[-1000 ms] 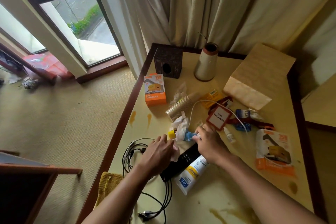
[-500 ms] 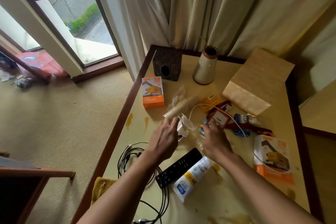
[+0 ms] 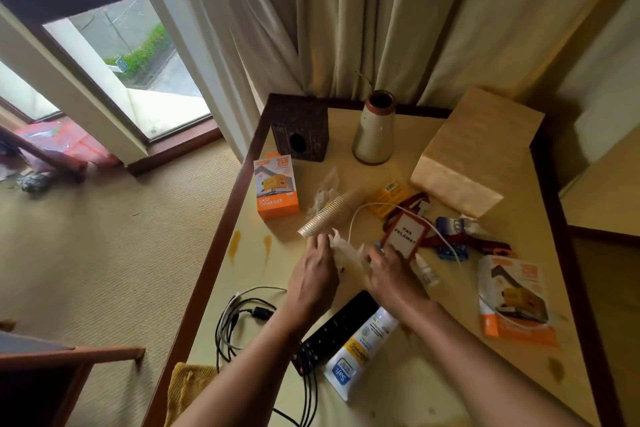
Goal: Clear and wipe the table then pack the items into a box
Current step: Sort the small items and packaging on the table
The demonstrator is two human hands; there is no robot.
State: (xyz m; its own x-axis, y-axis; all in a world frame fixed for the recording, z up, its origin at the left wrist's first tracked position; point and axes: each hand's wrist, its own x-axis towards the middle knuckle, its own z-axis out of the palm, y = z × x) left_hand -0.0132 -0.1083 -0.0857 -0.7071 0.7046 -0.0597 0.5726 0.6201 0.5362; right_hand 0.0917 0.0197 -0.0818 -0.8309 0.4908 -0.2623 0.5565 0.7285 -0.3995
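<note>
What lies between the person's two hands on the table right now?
In the head view, a crumpled white tissue lies between the left hand and the right hand; both hands' fingers touch it. Whether either has gripped it is unclear.

So the count on the table was two orange charger boxes, one remote, one white tube, one stack of paper cups and one vase. There was also one dark cube-shaped box, one tan paper bag, one red badge holder and one small dropper bottle. Two hands were in there too, plus two clumps of crumpled tissue.
</note>
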